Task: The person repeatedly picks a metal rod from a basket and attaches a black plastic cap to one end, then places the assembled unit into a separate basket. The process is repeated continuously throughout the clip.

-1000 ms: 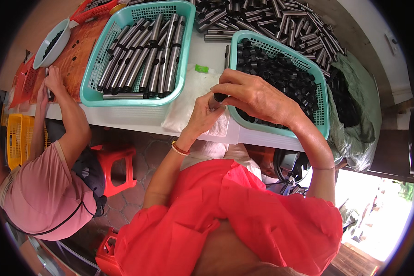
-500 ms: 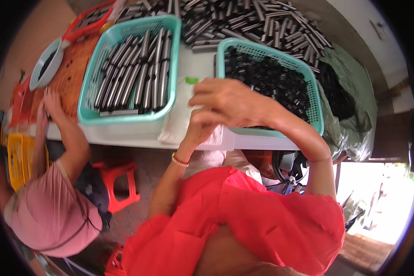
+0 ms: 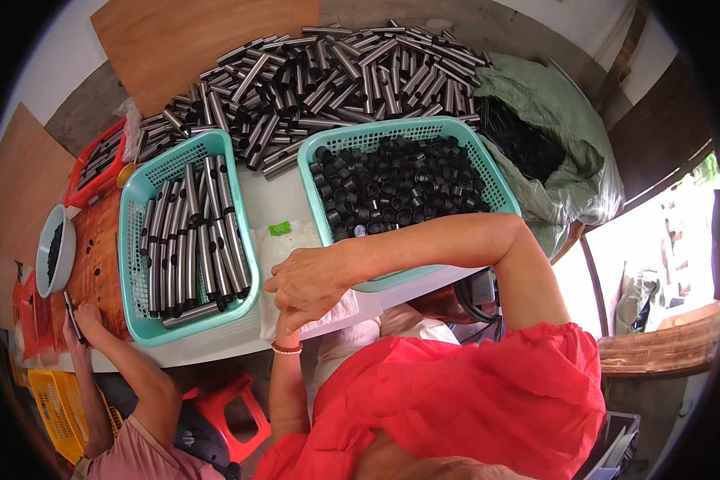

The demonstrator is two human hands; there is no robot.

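My right hand [image 3: 310,280] is laid over my left hand [image 3: 290,322] at the front edge of the table, above a white cloth [image 3: 306,237]. The right fingers are curled and closed; anything inside them is out of sight. Most of my left hand is covered by the right, so its fingers do not show. To the left of my hands is a teal basket [image 3: 246,298] of metal tubes [image 3: 189,268] with black ends. To the right, another teal basket [image 3: 498,190] holds small black plastic caps [image 3: 400,182]. A green scrap [image 3: 280,229] lies on the cloth.
A big heap of metal tubes [image 3: 328,80] covers the back of the table. A green sack [image 3: 564,152] with black contents stands at the right. At the left, a co-worker's hands [image 3: 84,322] hold a dark tube near a pale bowl [image 3: 66,260]. A red stool [image 3: 236,412] stands below.
The view has shifted, showing more of the heap and wall behind. My hands remain together, with the right one still over the left. The co-worker's hands now show a tube.
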